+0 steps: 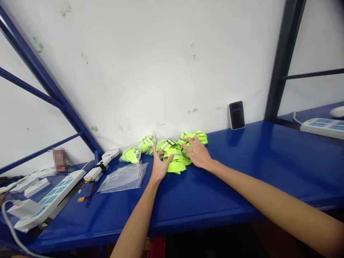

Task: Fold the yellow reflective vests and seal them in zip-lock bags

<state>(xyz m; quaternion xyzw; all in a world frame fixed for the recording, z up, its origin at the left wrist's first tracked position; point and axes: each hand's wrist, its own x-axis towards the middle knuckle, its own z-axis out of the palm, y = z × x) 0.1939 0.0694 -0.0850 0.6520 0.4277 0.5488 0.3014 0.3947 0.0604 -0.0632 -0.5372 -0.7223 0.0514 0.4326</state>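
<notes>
A loose heap of neon-yellow reflective straps with grey stripes and a dark buckle lies on the blue shelf, close to the wall. My left hand is at the heap's left side, thumb and fingers spread apart, the thumb touching a strap. From the right, my right hand rests on the heap with its fingers stretched out over the straps. Left of the heap are more yellow straps packed in clear bags. Flat clear zip bags lie in front of those, left of my left hand.
A white handheld fan and a red-black cable with yellow connectors lie at the left. A white power strip runs beside them. A dark-screened device leans on the wall; another power strip is far right, beyond a dark post.
</notes>
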